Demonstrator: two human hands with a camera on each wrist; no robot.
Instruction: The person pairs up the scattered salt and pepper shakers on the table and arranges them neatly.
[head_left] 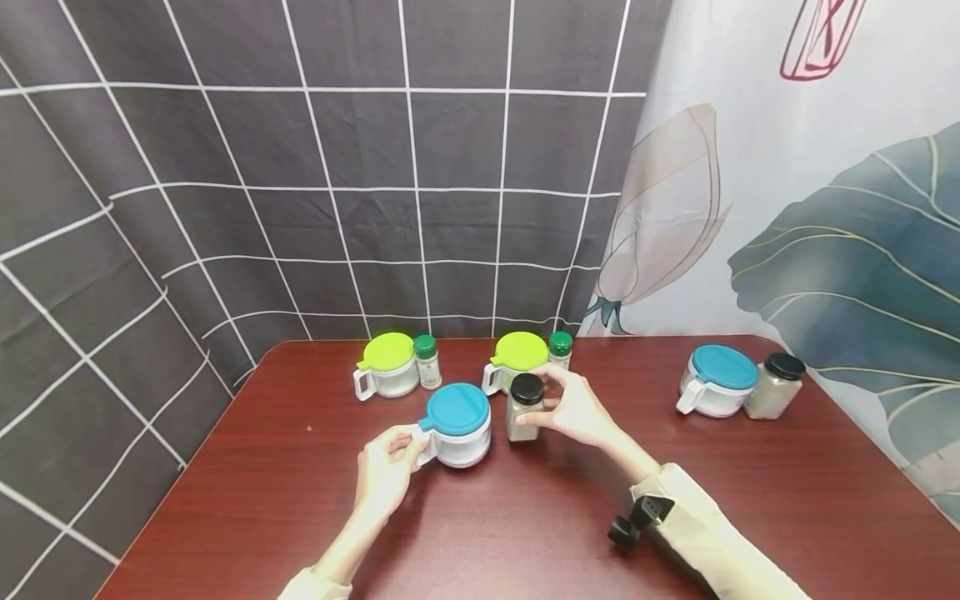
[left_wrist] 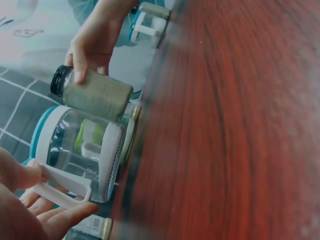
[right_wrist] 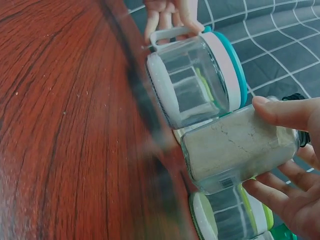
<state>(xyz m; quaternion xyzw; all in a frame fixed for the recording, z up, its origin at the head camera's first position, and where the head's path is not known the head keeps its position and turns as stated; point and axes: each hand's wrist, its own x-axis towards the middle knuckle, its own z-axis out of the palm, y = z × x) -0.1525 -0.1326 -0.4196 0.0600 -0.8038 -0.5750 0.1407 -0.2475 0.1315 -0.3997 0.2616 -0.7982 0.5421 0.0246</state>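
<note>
My left hand (head_left: 386, 471) holds the white handle of a clear seasoning jar with a blue lid (head_left: 458, 410). In the left wrist view, thumb and fingers lie on both sides of that handle (left_wrist: 67, 182). My right hand (head_left: 577, 408) grips a square glass jar of beige powder with a black lid (head_left: 523, 417), thumb on one side and fingers on the other, as the right wrist view shows. This powder jar (right_wrist: 235, 145) stands close beside the blue-lidded jar (right_wrist: 192, 80). Behind it is a green-lidded seasoning jar (head_left: 521, 352), partly hidden.
Farther back left stand another green-lidded jar (head_left: 388, 353) and a small green-capped spice bottle (head_left: 427, 367). A similar bottle (head_left: 560, 347) is partly covered by the right hand. At right sit a second blue-lidded jar (head_left: 720, 379) and black-lidded jar (head_left: 777, 386) on the reddish-brown table (head_left: 525, 533).
</note>
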